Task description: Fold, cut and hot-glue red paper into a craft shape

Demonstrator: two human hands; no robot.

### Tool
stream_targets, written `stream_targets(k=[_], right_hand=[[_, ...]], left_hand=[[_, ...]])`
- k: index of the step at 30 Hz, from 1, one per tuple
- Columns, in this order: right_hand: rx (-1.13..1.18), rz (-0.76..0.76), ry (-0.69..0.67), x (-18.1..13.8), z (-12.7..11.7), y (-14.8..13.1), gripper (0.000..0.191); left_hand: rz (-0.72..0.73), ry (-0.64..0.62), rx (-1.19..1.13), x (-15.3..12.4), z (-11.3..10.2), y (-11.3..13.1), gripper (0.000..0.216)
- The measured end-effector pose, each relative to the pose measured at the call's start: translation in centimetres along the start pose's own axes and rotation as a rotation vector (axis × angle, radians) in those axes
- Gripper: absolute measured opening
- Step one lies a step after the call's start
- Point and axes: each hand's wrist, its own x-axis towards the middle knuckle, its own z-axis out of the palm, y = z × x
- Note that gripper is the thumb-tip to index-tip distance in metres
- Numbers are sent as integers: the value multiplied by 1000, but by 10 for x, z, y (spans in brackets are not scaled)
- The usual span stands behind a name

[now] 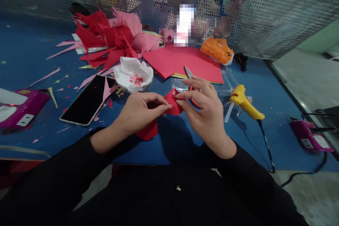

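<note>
Between my hands is a small piece of folded red paper point(174, 107) with little pink bits on its face. My left hand point(143, 109) pinches its left edge between thumb and fingers. At the upper right of the paper, my right hand point(203, 106) has thumb and index finger pinched at a pink bit, its other fingers stretched out. Red-handled scissors point(188, 72) lie behind my right hand, partly hidden by it. Another red paper piece point(148, 131) rests under my left wrist. A white paper-lined bowl point(134, 74) with small pink and red bits stands just beyond my left hand.
Red paper sheets point(182, 63) lie at the back beside a heap of red and pink scraps point(111, 35). A phone point(87, 99) lies left. On the right are a yellow glue gun point(246, 102) with its cord, an orange packet point(217, 50) and a purple power strip point(311, 136).
</note>
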Motion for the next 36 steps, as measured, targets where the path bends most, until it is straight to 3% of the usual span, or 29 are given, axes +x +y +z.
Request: stream_targets(k=[10, 23, 28, 32, 36], right_hand=[[-33, -45, -98, 1, -3, 5, 6], [0, -73, -116, 1, 0, 2, 9], [160, 90, -111, 5, -7, 7, 9], [283, 309, -216, 9, -11, 11, 9], [325, 364, -263, 10, -9, 10, 8]], left_hand=[[6, -15, -48, -1, -2, 3, 15], [48, -15, -1, -1, -2, 2, 15], [-16, -14, -40, -1, -2, 1, 15], [-2, -5, -17, -2, -2, 0, 16], [-5, -16, -12, -3, -2, 1, 14]])
